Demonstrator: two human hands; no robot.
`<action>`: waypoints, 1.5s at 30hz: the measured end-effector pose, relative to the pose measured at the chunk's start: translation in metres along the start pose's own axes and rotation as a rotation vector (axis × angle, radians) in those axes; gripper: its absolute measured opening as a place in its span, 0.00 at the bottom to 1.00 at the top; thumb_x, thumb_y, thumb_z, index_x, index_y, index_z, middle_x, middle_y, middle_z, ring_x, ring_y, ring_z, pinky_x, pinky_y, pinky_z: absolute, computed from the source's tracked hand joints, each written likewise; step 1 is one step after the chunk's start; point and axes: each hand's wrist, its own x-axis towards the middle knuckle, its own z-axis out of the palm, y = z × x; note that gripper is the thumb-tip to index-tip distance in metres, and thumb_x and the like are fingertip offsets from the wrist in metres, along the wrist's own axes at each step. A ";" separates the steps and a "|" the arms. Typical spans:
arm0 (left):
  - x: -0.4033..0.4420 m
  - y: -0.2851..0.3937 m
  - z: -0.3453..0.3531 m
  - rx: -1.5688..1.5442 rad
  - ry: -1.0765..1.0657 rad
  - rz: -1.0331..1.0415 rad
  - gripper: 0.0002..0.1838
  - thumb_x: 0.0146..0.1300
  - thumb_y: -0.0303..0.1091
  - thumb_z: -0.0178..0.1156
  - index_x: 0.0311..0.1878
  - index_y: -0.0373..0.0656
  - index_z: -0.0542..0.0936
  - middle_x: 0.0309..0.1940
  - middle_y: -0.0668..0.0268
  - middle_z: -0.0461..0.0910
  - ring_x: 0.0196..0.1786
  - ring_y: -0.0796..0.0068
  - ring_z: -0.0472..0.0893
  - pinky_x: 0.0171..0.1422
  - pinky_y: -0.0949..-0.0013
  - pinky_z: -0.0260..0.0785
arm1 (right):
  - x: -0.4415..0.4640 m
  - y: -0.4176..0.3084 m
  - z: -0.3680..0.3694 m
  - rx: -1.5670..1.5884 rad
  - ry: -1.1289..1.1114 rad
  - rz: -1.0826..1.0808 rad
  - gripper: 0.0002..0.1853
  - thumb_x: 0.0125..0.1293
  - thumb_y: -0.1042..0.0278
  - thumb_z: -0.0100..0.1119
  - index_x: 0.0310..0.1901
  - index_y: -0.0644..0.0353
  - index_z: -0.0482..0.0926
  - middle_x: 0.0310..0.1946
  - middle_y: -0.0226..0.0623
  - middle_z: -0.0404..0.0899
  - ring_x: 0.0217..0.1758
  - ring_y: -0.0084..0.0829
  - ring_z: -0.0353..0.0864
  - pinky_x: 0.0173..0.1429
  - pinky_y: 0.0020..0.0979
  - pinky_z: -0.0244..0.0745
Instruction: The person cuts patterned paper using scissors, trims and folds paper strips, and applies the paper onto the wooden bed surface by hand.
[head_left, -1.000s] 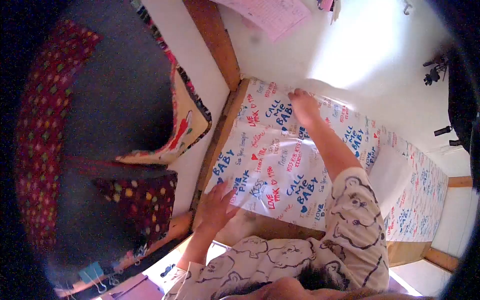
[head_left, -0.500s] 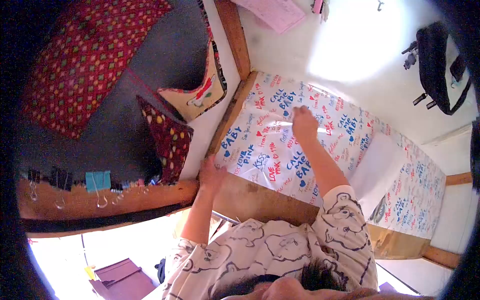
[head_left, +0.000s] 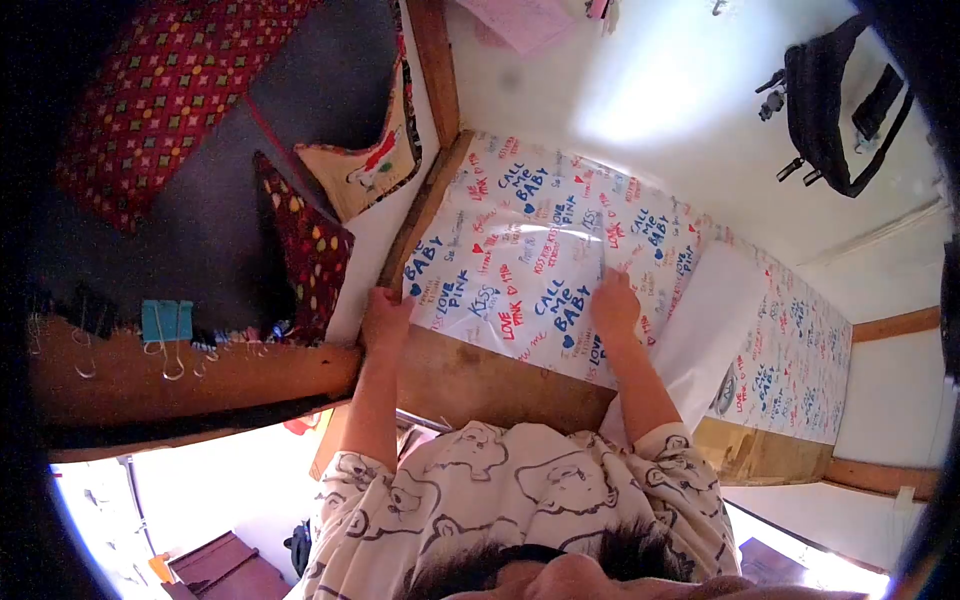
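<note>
A glossy white sheet (head_left: 520, 235) printed with red and blue lettering lies over a wooden board (head_left: 500, 375). My left hand (head_left: 388, 318) is at the sheet's near left corner, its fingers closed at the edge. On the sheet's surface, right of its middle, rests my right hand (head_left: 616, 303) with the fingers curled in. Whether it pinches the sheet or a small thing is hidden. Just right of that hand, a plain white part of the sheet (head_left: 715, 320) is folded or rolled up, and more of the printed covering (head_left: 795, 345) continues beyond it.
A black bag (head_left: 825, 110) hangs on the white wall at the right. At left are patterned red cloth (head_left: 190, 90) and a wooden rail with several binder clips, one teal (head_left: 167, 320). A wooden post (head_left: 433, 70) rises at the sheet's far left corner.
My right hand has come down the sheet toward me, from its upper middle. My left hand stays by the near left corner. The whole view has shifted slightly.
</note>
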 end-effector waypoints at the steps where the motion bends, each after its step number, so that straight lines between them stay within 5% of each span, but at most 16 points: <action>1: -0.002 -0.002 -0.002 0.006 -0.001 -0.006 0.16 0.48 0.43 0.61 0.29 0.37 0.74 0.29 0.55 0.77 0.32 0.56 0.77 0.39 0.60 0.67 | -0.001 -0.007 0.003 -0.009 -0.007 -0.054 0.15 0.54 0.68 0.49 0.43 0.62 0.68 0.37 0.43 0.70 0.34 0.42 0.76 0.37 0.40 0.73; 9: 0.017 -0.036 0.002 -0.073 -0.053 -0.002 0.15 0.57 0.39 0.52 0.25 0.35 0.73 0.22 0.52 0.75 0.30 0.54 0.75 0.35 0.59 0.65 | 0.006 -0.048 -0.001 0.078 -0.092 -0.037 0.14 0.53 0.69 0.49 0.42 0.63 0.68 0.37 0.43 0.71 0.36 0.42 0.76 0.37 0.39 0.73; 13: 0.014 -0.033 0.011 -0.324 -0.018 -0.031 0.16 0.58 0.40 0.51 0.26 0.34 0.73 0.22 0.52 0.75 0.29 0.53 0.75 0.34 0.58 0.65 | 0.018 0.014 -0.011 0.133 0.173 0.100 0.14 0.54 0.69 0.47 0.43 0.63 0.69 0.38 0.44 0.72 0.36 0.42 0.76 0.39 0.39 0.73; 15: 0.012 -0.030 0.004 0.071 0.028 0.093 0.16 0.59 0.40 0.51 0.27 0.35 0.73 0.23 0.52 0.75 0.30 0.52 0.75 0.34 0.58 0.65 | 0.020 0.048 -0.014 0.073 0.211 0.249 0.14 0.55 0.69 0.47 0.43 0.63 0.69 0.39 0.45 0.72 0.36 0.42 0.76 0.39 0.39 0.73; 17: 0.004 -0.019 -0.001 0.080 0.034 0.090 0.15 0.59 0.40 0.51 0.28 0.35 0.73 0.24 0.52 0.75 0.30 0.51 0.75 0.34 0.57 0.65 | 0.019 0.075 -0.005 -0.285 -0.021 0.047 0.16 0.53 0.68 0.47 0.43 0.64 0.69 0.39 0.46 0.72 0.42 0.43 0.75 0.46 0.36 0.70; 20: 0.004 -0.016 -0.002 0.089 0.033 0.061 0.15 0.59 0.41 0.51 0.31 0.36 0.73 0.25 0.52 0.76 0.31 0.50 0.75 0.35 0.57 0.65 | 0.013 0.031 0.011 -0.095 0.030 0.149 0.15 0.52 0.69 0.49 0.42 0.64 0.69 0.39 0.45 0.72 0.39 0.42 0.76 0.41 0.37 0.72; 22: 0.007 -0.019 0.000 0.151 0.049 0.104 0.15 0.59 0.40 0.51 0.29 0.36 0.73 0.25 0.52 0.76 0.31 0.50 0.75 0.36 0.56 0.65 | 0.009 -0.006 0.008 0.054 -0.016 -0.031 0.14 0.50 0.71 0.50 0.41 0.64 0.69 0.40 0.46 0.71 0.37 0.43 0.77 0.38 0.38 0.73; 26: 0.009 -0.014 -0.003 0.195 0.039 0.124 0.14 0.58 0.40 0.52 0.29 0.36 0.73 0.26 0.52 0.76 0.33 0.50 0.76 0.36 0.56 0.65 | 0.022 -0.066 0.015 0.009 -0.096 -0.038 0.14 0.52 0.73 0.49 0.42 0.67 0.68 0.40 0.47 0.71 0.36 0.40 0.78 0.38 0.35 0.74; 29: 0.005 -0.012 -0.003 0.258 -0.033 0.102 0.14 0.57 0.39 0.53 0.35 0.36 0.72 0.31 0.49 0.76 0.36 0.51 0.75 0.40 0.56 0.66 | 0.030 -0.083 0.011 -0.053 -0.164 -0.070 0.15 0.53 0.73 0.49 0.43 0.68 0.68 0.41 0.47 0.70 0.35 0.38 0.78 0.38 0.32 0.75; 34: -0.001 -0.015 0.003 0.171 0.211 0.221 0.20 0.55 0.36 0.54 0.50 0.39 0.66 0.43 0.48 0.70 0.44 0.49 0.72 0.47 0.56 0.66 | 0.027 -0.089 0.004 -0.042 -0.158 -0.136 0.14 0.54 0.71 0.48 0.41 0.69 0.67 0.40 0.46 0.70 0.34 0.39 0.79 0.38 0.32 0.75; 40: -0.018 -0.014 -0.006 0.256 0.025 0.291 0.20 0.53 0.32 0.55 0.50 0.40 0.67 0.45 0.51 0.66 0.45 0.50 0.70 0.46 0.58 0.67 | 0.023 -0.122 0.029 0.154 -0.095 -0.122 0.13 0.53 0.70 0.50 0.39 0.68 0.67 0.38 0.49 0.70 0.34 0.43 0.77 0.37 0.37 0.74; 45: -0.031 -0.032 -0.002 0.139 0.149 0.495 0.16 0.54 0.32 0.55 0.45 0.37 0.70 0.44 0.49 0.66 0.48 0.50 0.67 0.52 0.58 0.62 | 0.030 -0.158 0.029 0.218 -0.079 -0.117 0.15 0.52 0.70 0.50 0.39 0.70 0.66 0.39 0.52 0.69 0.36 0.46 0.77 0.38 0.38 0.74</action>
